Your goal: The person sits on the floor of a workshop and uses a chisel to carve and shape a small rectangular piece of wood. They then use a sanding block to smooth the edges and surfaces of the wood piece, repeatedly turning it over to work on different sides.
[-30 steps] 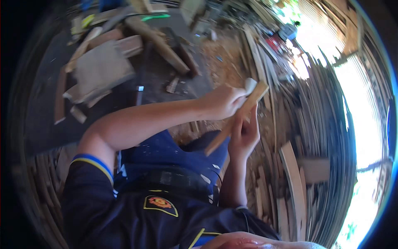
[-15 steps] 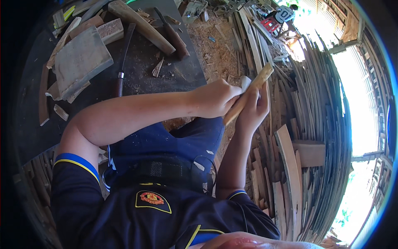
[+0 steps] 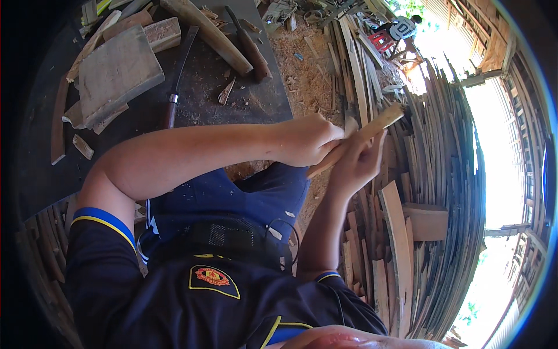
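Note:
A light-brown wooden stick [image 3: 381,123] slants up and to the right in front of my lap. My right hand [image 3: 356,166] is closed round it from beneath, near its middle. My left hand [image 3: 311,139] is closed on a pale, folded, paper-like piece [image 3: 350,125] pressed against the stick's side. The left fingers cover most of that piece, so its kind is unclear. Beyond my left forearm, a long knife [image 3: 174,96] with a dark blade, metal collar and wooden handle lies on the dark table [image 3: 200,107].
On the table are a thick wooden block [image 3: 119,75], a rounded wooden length [image 3: 206,35], a second wooden-handled tool [image 3: 253,55] and several offcuts. Stacked planks [image 3: 442,174] line the right side. Shavings cover the floor [image 3: 299,70]. Another person [image 3: 402,28] sits far off.
The stick has shifted to the right, and its far end sits lower and flatter. My left hand has rolled a little over the pale piece, which shows less. The whole view has shifted slightly.

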